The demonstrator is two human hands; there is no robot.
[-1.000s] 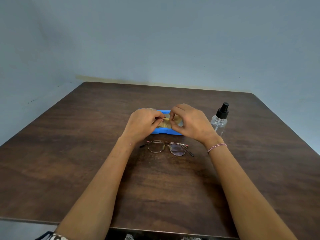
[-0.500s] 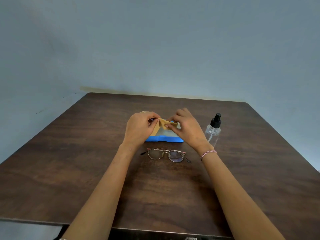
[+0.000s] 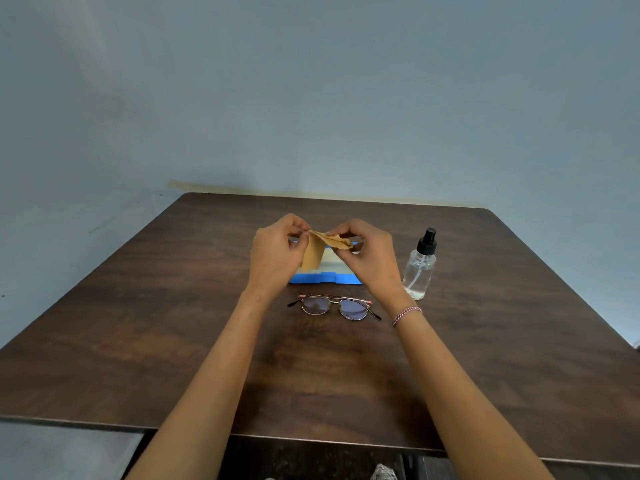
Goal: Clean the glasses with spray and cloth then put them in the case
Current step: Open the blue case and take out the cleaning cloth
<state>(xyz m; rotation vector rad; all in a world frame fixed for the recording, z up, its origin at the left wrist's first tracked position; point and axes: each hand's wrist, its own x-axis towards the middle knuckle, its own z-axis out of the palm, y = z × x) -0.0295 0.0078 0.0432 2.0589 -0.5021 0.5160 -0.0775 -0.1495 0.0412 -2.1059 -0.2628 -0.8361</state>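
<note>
A tan cleaning cloth [image 3: 314, 252] hangs between my two hands above the open blue glasses case [image 3: 325, 277]. My left hand [image 3: 275, 258] pinches its left top corner and my right hand [image 3: 369, 256] pinches the right edge. The thin metal-framed glasses [image 3: 334, 306] lie folded open on the dark wooden table [image 3: 173, 323], just in front of the case. A clear spray bottle [image 3: 420, 268] with a black nozzle stands upright right of my right hand. Much of the case's inside is hidden behind the cloth and my hands.
The table reaches a pale blue wall [image 3: 311, 98] at the back. Its near edge runs across the bottom of the view, its right edge slants down at the far right.
Both hands have risen from the case with the cloth and drawn it open, so it now hangs unfolded. The view has tilted up. The glasses and bottle have not moved on the table.
</note>
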